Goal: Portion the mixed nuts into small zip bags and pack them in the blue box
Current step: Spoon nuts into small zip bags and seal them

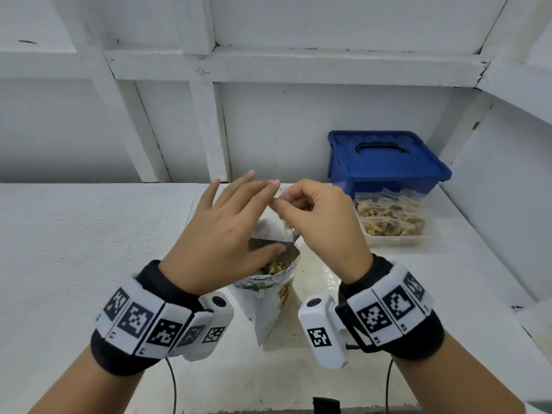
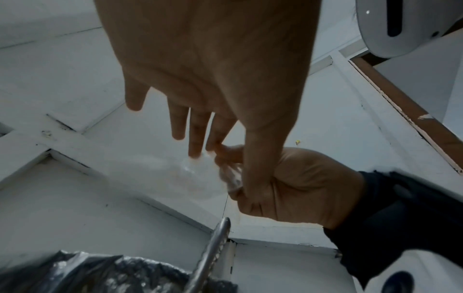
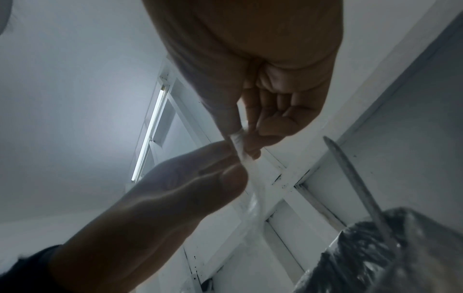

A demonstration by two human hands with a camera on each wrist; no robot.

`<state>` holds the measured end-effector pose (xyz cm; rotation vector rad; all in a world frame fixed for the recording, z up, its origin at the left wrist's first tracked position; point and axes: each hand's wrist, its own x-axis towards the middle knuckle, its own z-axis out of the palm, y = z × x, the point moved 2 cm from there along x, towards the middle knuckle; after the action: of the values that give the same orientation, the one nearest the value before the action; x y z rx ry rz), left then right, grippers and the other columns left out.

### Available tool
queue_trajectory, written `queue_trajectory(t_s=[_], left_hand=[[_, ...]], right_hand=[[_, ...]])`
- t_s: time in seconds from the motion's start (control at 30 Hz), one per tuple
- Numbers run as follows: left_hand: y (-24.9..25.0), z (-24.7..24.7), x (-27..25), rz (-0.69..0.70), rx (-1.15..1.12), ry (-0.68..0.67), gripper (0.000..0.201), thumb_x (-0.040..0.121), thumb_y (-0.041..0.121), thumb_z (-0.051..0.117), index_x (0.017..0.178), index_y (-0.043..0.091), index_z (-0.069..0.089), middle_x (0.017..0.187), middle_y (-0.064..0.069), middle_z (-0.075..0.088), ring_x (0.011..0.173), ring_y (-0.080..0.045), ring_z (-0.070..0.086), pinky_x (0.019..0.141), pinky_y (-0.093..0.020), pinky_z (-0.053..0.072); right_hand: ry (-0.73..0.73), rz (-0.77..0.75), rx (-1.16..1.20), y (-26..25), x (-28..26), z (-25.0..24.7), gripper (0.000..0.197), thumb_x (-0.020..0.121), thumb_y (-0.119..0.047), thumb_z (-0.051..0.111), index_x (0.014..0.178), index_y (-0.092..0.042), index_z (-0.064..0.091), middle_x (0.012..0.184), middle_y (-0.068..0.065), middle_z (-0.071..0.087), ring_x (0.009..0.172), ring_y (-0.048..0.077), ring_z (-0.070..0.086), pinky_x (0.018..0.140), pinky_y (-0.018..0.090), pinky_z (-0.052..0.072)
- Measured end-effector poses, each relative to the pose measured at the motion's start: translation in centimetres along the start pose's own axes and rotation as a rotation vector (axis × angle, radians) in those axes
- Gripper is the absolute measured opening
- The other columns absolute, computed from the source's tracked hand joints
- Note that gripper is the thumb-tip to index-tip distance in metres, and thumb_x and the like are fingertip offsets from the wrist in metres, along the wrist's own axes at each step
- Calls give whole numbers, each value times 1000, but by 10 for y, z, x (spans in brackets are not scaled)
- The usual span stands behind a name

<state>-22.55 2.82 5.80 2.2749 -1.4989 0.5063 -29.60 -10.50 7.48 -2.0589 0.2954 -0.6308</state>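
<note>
Clear plastic, thin and limp: an empty small zip bag hangs from the right hand, whose grip pinches its top edge. The left hand, fingers straight and spread, touches that same edge, probably to part the mouth. Directly below both grips stands the open foil bag of mixed nuts with a metal spoon, ready for scooping. Filled bags wait right of the right grip, before the lidded blue box.

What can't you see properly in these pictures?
- Blue box: head view, its lid is shut, so the contents are hidden.
- Nut bag: head view, the left hand covers most of its mouth.
- Small zip bag: left wrist view, clear and blurred; the right hand pinches it.
</note>
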Motion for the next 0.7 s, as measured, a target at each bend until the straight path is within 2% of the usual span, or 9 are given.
queue_trajectory(t_s=[0.1, 0.17, 0.27, 0.4, 0.53, 0.6, 0.7], left_hand=[[1, 1, 1, -10, -43, -17, 82, 75, 67, 44, 135, 12, 42, 131, -4, 53, 128, -21, 40, 105, -50, 32], [0, 1, 2, -3, -45, 8, 75, 76, 65, 46, 130, 12, 46, 126, -4, 56, 121, -22, 47, 101, -47, 36], [0, -1, 2, 15, -36, 53, 67, 77, 60, 50, 123, 12, 51, 120, -4, 59, 115, -20, 49, 100, -38, 31], [0, -4, 2, 15, -44, 99, 63, 77, 58, 52, 115, 8, 57, 110, -3, 62, 106, -17, 50, 97, -31, 29], [-2, -7, 3, -8, -128, 98, 59, 77, 56, 53, 109, 7, 56, 96, -3, 59, 89, -16, 50, 88, -28, 36], [-1, -7, 2, -29, -221, 70, 59, 77, 56, 54, 109, 6, 53, 93, -2, 54, 84, -14, 48, 78, -25, 39], [1, -5, 2, -37, -319, 39, 56, 77, 53, 56, 112, 10, 48, 95, 0, 49, 83, -11, 44, 74, -22, 40]], right_hand=[[-26, 40, 45, 1, -1, 2, 16, 84, -28, 67, 84, -12, 66, 71, -2, 66, 64, 10, 60, 66, 30, 55], [-43, 58, 64, 1, -3, 2, 14, 83, -28, 67, 83, -14, 66, 71, -2, 66, 64, 9, 60, 66, 30, 55], [-67, 80, 109, 1, -4, 1, 15, 84, -30, 65, 84, -16, 67, 72, -2, 67, 66, 8, 62, 67, 30, 56], [-118, 103, 173, -1, -7, -1, 20, 90, -31, 55, 95, -15, 65, 79, 2, 69, 75, 16, 66, 75, 39, 57], [-161, 101, 178, 0, -10, -5, 6, 90, -19, 56, 96, -20, 57, 77, 3, 69, 70, 15, 65, 71, 39, 57], [-181, 81, 174, 0, -11, -7, 13, 89, -12, 58, 91, -24, 53, 77, 0, 68, 70, 14, 65, 72, 37, 57], [-183, 12, 157, -2, -14, -7, 14, 88, -5, 56, 89, -19, 54, 73, -1, 66, 71, 19, 64, 70, 39, 56]])
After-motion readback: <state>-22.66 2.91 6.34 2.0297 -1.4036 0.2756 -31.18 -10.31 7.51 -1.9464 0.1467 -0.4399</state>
